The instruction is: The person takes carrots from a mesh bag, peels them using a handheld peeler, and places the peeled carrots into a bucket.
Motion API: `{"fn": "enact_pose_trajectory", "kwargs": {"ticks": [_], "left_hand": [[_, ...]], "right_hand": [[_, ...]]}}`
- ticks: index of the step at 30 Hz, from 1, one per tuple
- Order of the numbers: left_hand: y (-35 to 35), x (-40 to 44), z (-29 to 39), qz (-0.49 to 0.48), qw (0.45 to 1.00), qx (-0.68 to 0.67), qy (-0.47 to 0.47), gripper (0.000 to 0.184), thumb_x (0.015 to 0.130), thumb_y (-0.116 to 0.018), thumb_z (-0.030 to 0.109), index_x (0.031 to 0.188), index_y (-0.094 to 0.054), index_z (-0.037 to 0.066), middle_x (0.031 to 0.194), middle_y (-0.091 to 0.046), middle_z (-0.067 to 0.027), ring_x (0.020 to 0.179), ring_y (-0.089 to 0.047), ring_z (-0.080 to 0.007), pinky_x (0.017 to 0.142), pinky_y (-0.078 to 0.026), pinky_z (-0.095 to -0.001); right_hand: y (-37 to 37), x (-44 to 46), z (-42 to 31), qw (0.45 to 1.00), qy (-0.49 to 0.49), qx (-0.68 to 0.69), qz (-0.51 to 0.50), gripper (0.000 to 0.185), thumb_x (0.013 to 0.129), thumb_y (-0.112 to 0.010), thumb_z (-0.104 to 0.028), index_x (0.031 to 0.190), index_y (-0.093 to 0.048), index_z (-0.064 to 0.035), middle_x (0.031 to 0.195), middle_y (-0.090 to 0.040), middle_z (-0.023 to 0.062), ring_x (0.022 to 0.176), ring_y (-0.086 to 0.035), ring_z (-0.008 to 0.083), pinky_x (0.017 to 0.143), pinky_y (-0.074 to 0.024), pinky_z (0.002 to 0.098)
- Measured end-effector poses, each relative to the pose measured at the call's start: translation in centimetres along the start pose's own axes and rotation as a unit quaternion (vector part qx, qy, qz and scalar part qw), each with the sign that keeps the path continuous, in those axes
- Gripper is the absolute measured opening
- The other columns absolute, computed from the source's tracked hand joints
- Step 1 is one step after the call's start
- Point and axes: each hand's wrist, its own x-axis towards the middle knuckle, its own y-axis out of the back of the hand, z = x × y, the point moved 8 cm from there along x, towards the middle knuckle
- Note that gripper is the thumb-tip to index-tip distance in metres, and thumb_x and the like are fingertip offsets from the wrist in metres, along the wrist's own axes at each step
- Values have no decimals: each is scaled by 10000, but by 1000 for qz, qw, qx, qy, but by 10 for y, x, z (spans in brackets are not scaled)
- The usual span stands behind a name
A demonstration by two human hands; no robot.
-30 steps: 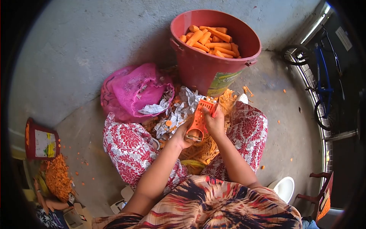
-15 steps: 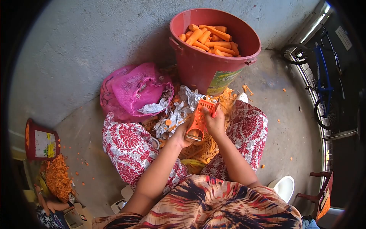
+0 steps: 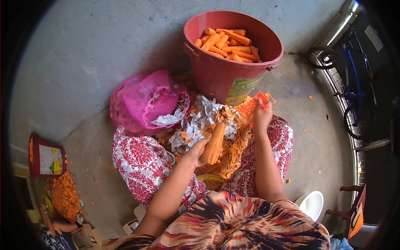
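A carrot [image 3: 215,143], mostly peeled with some darker streaks, is in my left hand [image 3: 198,153]; its far end points up and away from me. My right hand [image 3: 262,116], raised above my right knee, is closed around an orange perforated peeler [image 3: 251,106], held apart from the carrot. A small red piece shows beside that hand, too little of it to name. Below both hands lies a heap of carrot peelings [image 3: 233,154], with crumpled grey paper [image 3: 204,121] on its far left part.
A big red bucket [image 3: 233,77] of peeled carrots stands against the wall. A pink mesh bag [image 3: 146,102] lies left of it. Further left are a smaller red bucket [image 3: 50,158], another peelings pile [image 3: 64,196] and another person's arm [image 3: 50,223]. A bicycle [image 3: 352,91] stands right.
My right hand has moved the peeler away from the carrot, up and to the right. The carrot, mostly hidden behind the peeler before, now shows in my left hand.
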Motion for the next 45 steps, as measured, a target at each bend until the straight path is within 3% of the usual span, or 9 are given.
{"fn": "enact_pose_trajectory", "kwargs": {"ticks": [5,8,15,19,20,24,30,35,45], "left_hand": [[1,8,10,-13,998,-52,-42,373,855,-371,361,1046,-473,57,851,-578,-99,696,-590,-215,511,-506,-350],[-18,-3,16,39,995,-77,-55,304,863,-369,295,987,-504,53,837,-582,-62,714,-585,-186,527,-497,-326],[-3,8,13,44,991,-95,-81,257,863,-390,248,993,-490,50,849,-574,-89,709,-584,-178,593,-498,-285],[0,6,3,-23,1000,1,-18,345,856,-397,342,1027,-472,52,820,-572,-108,663,-586,-204,532,-501,-327],[-2,2,-2,-50,998,40,11,368,854,-397,365,1034,-468,53,813,-571,-112,650,-586,-212,513,-500,-338],[2,1,-3,4,1000,20,-1,409,839,-406,403,1057,-456,60,797,-568,-120,630,-583,-231,491,-499,-366],[7,8,13,-11,996,-78,-42,369,827,-439,344,1032,-487,41,856,-580,-118,723,-586,-240,527,-508,-390],[-13,-2,27,26,987,-102,-118,277,835,-416,267,984,-509,53,869,-589,-80,749,-591,-188,625,-501,-312],[13,12,18,84,992,-28,-86,320,861,-391,300,1020,-492,40,845,-582,-87,739,-585,-186,622,-498,-330]], "right_hand": [[-44,-77,-54,959,-87,154,-223,182,809,-525,-100,973,-521,-22,831,-558,13,736,-496,65,655,-414,203],[-58,-105,-70,948,-83,133,-277,102,800,-538,-104,842,-504,-17,761,-564,26,649,-500,71,560,-418,224],[-63,-114,-59,955,-36,78,-283,116,780,-547,-100,791,-491,2,667,-566,97,572,-528,122,531,-430,267],[-41,-84,-74,974,166,-38,-148,96,784,-533,-99,811,-525,-7,643,-564,70,530,-510,126,492,-415,265],[-37,-62,-38,986,-57,14,-159,105,796,-521,-112,805,-534,-9,633,-552,58,516,-484,129,472,-400,272],[-5,-17,-29,984,44,-170,-13,111,820,-507,-134,843,-530,-27,646,-538,21,558,-477,73,485,-392,239],[-40,-71,-49,961,-97,174,-191,154,814,-516,-115,933,-509,-17,761,-548,10,626,-485,62,540,-412,216],[-61,-113,-58,958,-35,104,-265,131,797,-541,-113,862,-507,-5,675,-559,49,584,-515,92,527,-427,237],[-59,-111,-60,968,92,-27,-230,252,799,-550,-170,653,-405,-24,544,-508,71,494,-476,122,467,-391,289]]}}
